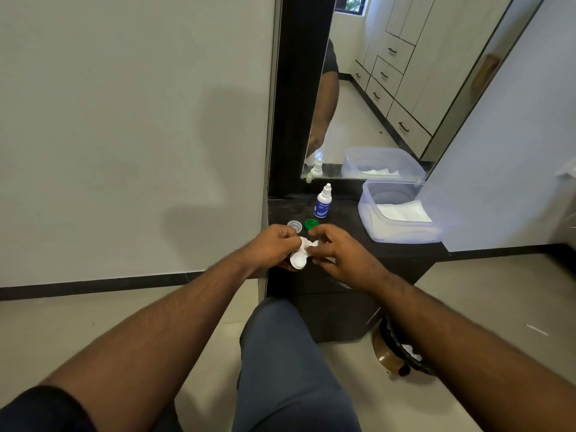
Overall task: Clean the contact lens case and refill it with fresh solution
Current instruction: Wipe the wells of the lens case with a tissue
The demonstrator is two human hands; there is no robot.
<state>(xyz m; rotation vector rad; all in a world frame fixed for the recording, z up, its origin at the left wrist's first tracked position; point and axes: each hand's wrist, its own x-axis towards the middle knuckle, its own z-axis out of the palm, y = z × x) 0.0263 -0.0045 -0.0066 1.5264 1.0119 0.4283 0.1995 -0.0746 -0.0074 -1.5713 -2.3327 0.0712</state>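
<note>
My left hand (274, 244) grips a white contact lens case (298, 260) just above the front of a dark cabinet top (349, 219). One round well of the case faces me. My right hand (338, 254) pinches a crumpled white tissue (308, 244) that is pressed into the case's other well. Behind my hands, two loose caps lie on the cabinet: a clear one (295, 226) and a green one (311, 224). A small white solution bottle (323, 202) with a blue label stands upright farther back, its nozzle on.
A clear plastic tub (367, 213) holding white tissues sits at the right of the cabinet top. A mirror (389, 88) leans behind it. A dark waste bin (402, 350) with a tissue in it stands on the floor at the right. My knee is below the cabinet.
</note>
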